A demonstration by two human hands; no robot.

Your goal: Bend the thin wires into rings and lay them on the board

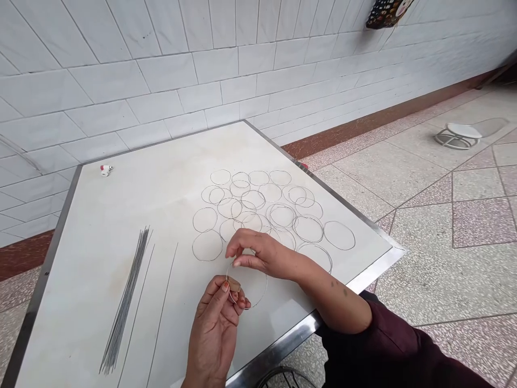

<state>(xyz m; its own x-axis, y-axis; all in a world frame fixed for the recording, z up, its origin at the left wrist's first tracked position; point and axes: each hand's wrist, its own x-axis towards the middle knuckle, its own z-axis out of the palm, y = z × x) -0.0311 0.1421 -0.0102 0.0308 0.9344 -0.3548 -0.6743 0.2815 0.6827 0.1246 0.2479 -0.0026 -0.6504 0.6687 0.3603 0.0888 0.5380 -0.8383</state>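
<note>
Grey wire rings [265, 200] overlap on the white bench [121, 205] at the centre of the frame, and a bundle of straight wires [126, 302] lies at the lower left. Another ring [265, 291] is at the lower centre, its left edge pinched in the grip of the left hand [216, 323]. The right hand [269, 256] curls at its top; whether that grip clasps the wire, I cannot tell.

Wire ring [265, 288] in left grip [216, 323], right grip [262, 252] at its upper edge
</note>
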